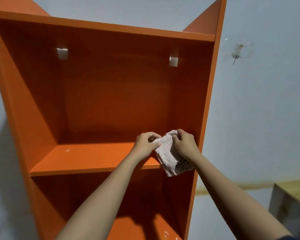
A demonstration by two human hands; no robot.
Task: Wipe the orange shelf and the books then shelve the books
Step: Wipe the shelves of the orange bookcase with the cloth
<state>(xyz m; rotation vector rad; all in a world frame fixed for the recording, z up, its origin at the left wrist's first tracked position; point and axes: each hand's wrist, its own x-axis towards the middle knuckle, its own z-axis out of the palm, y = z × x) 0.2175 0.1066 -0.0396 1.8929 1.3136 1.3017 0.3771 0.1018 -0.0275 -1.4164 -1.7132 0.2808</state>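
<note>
Standing against the wall, the orange shelf fills the view from nine o'clock to centre. Toward four o'clock, over its middle board, the left hand pinches a striped cloth; the right hand grips its other side.

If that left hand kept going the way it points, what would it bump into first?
The striped cloth the left hand pinches; past it, probably the right wall of the orange shelf, though depth is unclear.
</note>
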